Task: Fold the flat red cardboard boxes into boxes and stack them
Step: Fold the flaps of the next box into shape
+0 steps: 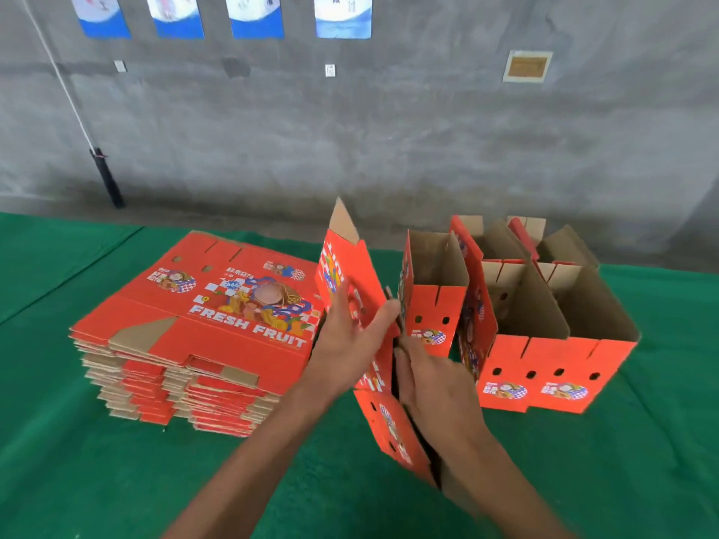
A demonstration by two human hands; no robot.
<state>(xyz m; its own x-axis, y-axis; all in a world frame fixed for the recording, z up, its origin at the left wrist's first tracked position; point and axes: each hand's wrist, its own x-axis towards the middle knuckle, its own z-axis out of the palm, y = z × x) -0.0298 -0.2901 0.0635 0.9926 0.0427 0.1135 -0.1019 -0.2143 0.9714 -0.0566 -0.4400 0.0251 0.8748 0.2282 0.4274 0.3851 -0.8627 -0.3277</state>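
Note:
A thick stack of flat red cardboard boxes (pixel 202 336) printed "FRESH FRUIT" lies on the green cloth at left. Between my hands a partly folded red box (pixel 350 266) stands on edge, nearly flat, one brown flap pointing up. My left hand (pixel 350 344) presses its printed left face with straight fingers. On the box's right side my right hand (pixel 432 387) lies with its fingers around the edge. Folded open-topped red boxes (pixel 544 359) stand in a group at right.
A green cloth (pixel 116 480) covers the table. Behind it rises a grey concrete wall (pixel 350 130) with several posters along the top. A black pole (pixel 109 180) tied to a white rope leans at the back left.

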